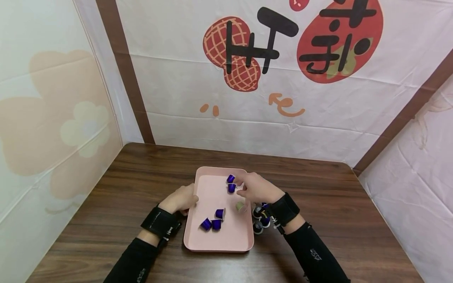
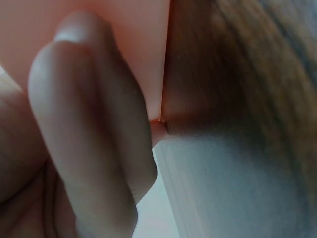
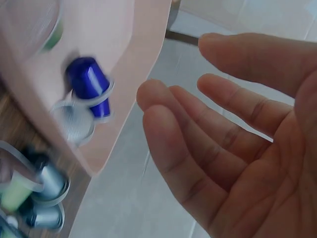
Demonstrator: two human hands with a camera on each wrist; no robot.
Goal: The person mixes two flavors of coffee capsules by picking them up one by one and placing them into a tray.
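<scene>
My left hand (image 1: pixel 182 198) grips the left rim of a pink tray (image 1: pixel 205 184), thumb over the edge. Its curled fingers (image 2: pixel 89 109) appear close up against the tray in the left wrist view. My right hand (image 1: pixel 260 188) hovers over the tray's right edge, fingers spread and loosely bent, nothing between them. Beside its fingertips lie two blue coffee capsules (image 1: pixel 231 188). A capsule with a pale lid (image 3: pixel 73 123) shows next to them in the right wrist view. Several blue capsules (image 1: pixel 216 225) sit lower in the tray, and a light green capsule (image 1: pixel 240 206) lies right of its middle.
Outside the tray's right side, a group of dark, blue and green capsules (image 1: pixel 258 227) stands on the wooden table (image 1: pixel 318 220), partly hidden under my right wrist. A printed cloth (image 1: pixel 177 78) hangs behind the table's back edge.
</scene>
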